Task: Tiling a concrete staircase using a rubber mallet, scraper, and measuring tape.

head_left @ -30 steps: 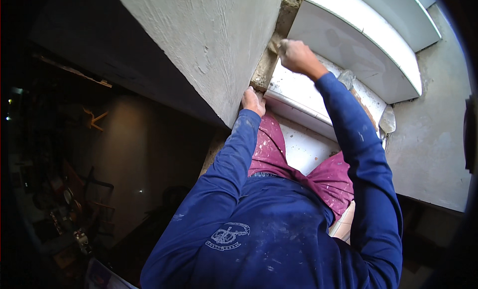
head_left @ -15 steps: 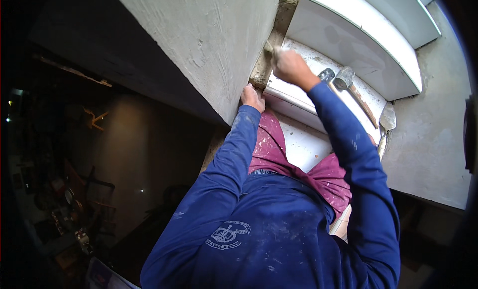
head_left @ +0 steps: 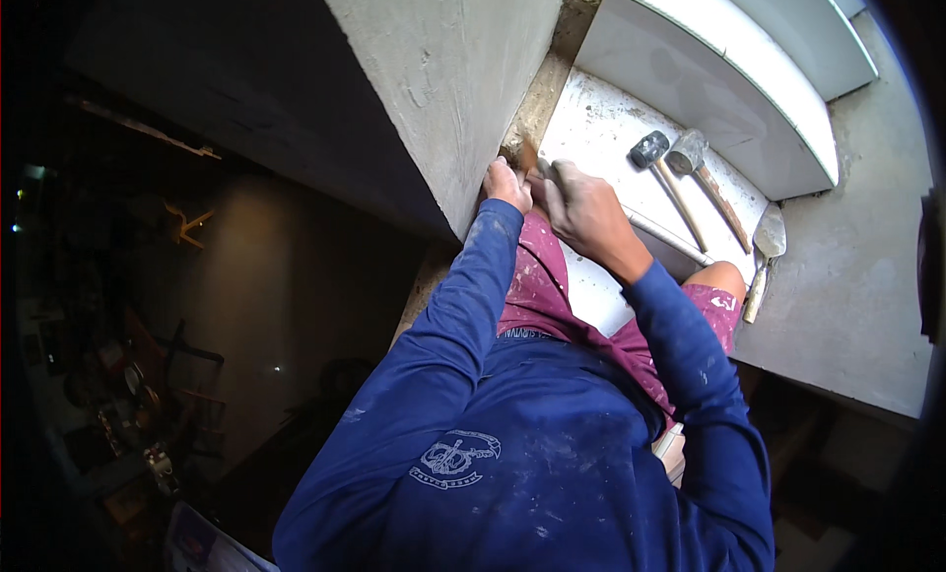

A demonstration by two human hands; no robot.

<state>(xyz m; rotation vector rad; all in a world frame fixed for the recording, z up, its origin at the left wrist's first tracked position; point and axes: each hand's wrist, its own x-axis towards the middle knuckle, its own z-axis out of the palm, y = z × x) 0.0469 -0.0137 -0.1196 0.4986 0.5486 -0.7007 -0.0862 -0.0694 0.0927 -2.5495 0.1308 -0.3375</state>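
Grey plaster with fine ridges covers the wall (head_left: 448, 69). At its lower corner is my left hand (head_left: 506, 186), dusty; I cannot tell if its fingers hold something. Just beside it is the tool (head_left: 529, 157), brown and blurred, at the near end of the strip (head_left: 538, 97) of rough, sand-coloured mortar. My right hand (head_left: 588, 213) has its fingers curled around this tool. Then come the flat white step (head_left: 593, 104), spotted with dirt, a black-headed mallet (head_left: 666, 179), a wood-handled hammer (head_left: 710, 188) and a dusty trowel (head_left: 771, 233).
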